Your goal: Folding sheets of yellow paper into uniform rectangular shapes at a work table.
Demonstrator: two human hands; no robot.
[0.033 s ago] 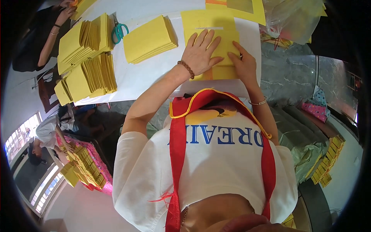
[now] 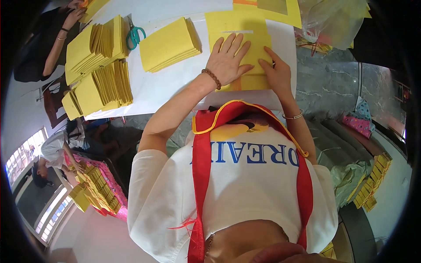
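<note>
A folded yellow paper sheet (image 2: 258,46) lies in front of me on the white-covered table (image 2: 175,85). My left hand (image 2: 229,61) rests palm down on it, fingers spread. At its right edge is my right hand (image 2: 279,76), with thumb and index finger apart and the thumb on the paper; its other fingers are partly hidden. Another yellow part (image 2: 234,21) extends beyond the fold, and an orange strip (image 2: 237,83) shows near my left wrist. To the left sits a neat stack of folded yellow papers (image 2: 169,46).
Teal-handled scissors (image 2: 136,37) lie beside tall piles of folded yellow papers (image 2: 105,85) at the left. A clear plastic bag (image 2: 329,22) is at the far right. One person's arm (image 2: 57,50) shows far left; another person (image 2: 57,147) handles yellow bundles (image 2: 98,188).
</note>
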